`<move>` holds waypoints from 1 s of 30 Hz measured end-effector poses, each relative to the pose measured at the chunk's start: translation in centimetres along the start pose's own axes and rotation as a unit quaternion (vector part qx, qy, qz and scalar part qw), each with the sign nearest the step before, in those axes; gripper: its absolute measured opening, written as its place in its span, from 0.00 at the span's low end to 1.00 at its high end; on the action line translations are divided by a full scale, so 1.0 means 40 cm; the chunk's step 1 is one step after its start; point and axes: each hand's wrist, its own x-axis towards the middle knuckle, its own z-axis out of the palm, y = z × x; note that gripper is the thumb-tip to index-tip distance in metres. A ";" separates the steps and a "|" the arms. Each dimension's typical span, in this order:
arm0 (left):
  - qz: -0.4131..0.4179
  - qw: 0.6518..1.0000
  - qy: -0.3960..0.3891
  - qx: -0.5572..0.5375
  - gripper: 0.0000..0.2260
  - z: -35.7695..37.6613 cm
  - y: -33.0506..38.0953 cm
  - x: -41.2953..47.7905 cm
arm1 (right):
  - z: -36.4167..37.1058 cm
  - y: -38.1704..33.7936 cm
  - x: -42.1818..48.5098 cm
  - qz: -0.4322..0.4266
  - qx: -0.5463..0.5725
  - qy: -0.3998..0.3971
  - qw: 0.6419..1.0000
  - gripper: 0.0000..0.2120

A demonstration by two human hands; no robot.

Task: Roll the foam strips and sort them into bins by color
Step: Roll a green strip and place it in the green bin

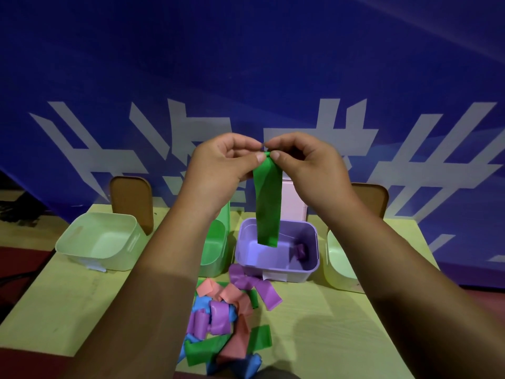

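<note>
Both hands are raised above the surface [328, 337]. The fingers [258, 157] of the left hand [218, 162] and of the right hand [308, 165] pinch the top edge of one green strip [267, 203], the thumb tips almost touching. The strip hangs straight down and free, and its lower edge appears over the opening of the purple bin [310, 268]. A small purple roll [300, 251] lies inside, near the right wall. A green bin [216, 242] stands just beside it. The pile of mixed strips [224, 318] lies between the forearms and reaches the near edge of the surface
</note>
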 end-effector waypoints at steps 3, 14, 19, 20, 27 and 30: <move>0.012 1.000 0.011 0.013 0.07 -0.001 -0.001 -0.001 | 0.001 -0.004 -0.005 0.014 0.031 0.002 0.999 0.12; 0.032 0.999 0.017 0.007 0.10 0.003 0.004 -0.014 | 0.011 0.005 -0.017 0.073 0.085 0.009 0.994 0.06; 0.035 0.999 0.017 0.007 0.11 0.001 -0.001 -0.022 | 0.017 0.002 -0.017 0.062 0.086 0.009 0.994 0.06; 0.034 0.999 0.015 0.003 0.11 -0.001 -0.001 -0.024 | 0.018 0.001 -0.018 0.058 0.087 0.008 0.994 0.07; -0.001 0.999 0.027 -0.026 0.08 -0.010 -0.006 -0.035 | 0.019 0.001 -0.019 0.043 0.076 0.007 0.996 0.10; -0.003 0.999 0.034 -0.019 0.06 -0.011 -0.013 -0.038 | 0.021 0.000 -0.021 0.038 0.072 0.004 0.997 0.11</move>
